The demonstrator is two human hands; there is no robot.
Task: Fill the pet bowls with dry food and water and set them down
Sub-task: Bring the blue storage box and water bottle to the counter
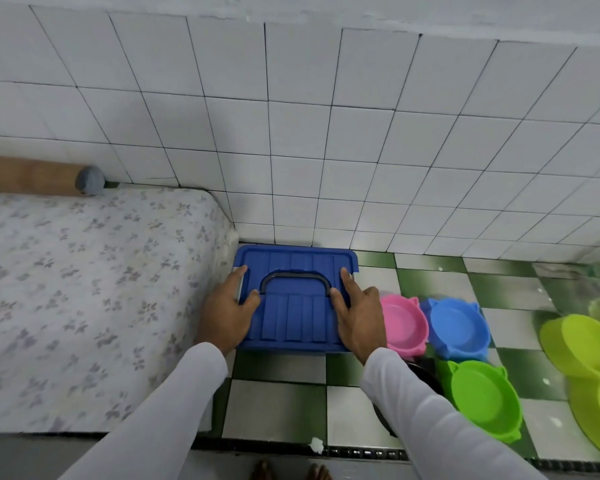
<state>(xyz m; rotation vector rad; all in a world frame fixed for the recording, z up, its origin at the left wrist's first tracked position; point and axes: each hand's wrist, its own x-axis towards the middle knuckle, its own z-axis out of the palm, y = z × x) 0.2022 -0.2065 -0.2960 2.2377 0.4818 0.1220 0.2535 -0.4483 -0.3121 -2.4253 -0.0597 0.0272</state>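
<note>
The blue lidded bin (297,303), most likely the dry food store, sits on the green-and-white tiled floor (278,403) against the tiled wall (291,150), tucked into the corner beside the mattress (84,289). The left hand (227,313) grips the bin's left edge, thumb on top of the lid and fingers curled down over the side; the right hand (355,317) holds the right edge the same way. The dark carry handle (295,282) lies flat between the thumbs, untouched. The step in hand looks like freeing the lid, or drawing the bin out from the corner. To do it well, both sides should lift together and evenly so the lid does not twist or jam; if there are side clips, they need releasing first, though none can be made out here. The pink bowl (404,323) lies just beside the right wrist, with the blue bowl (459,329) and the green bowl (482,398) next to it and a lime double dish (582,355) farther right, all empty, so the lid should be set down toward the mattress side rather than over them.
</note>
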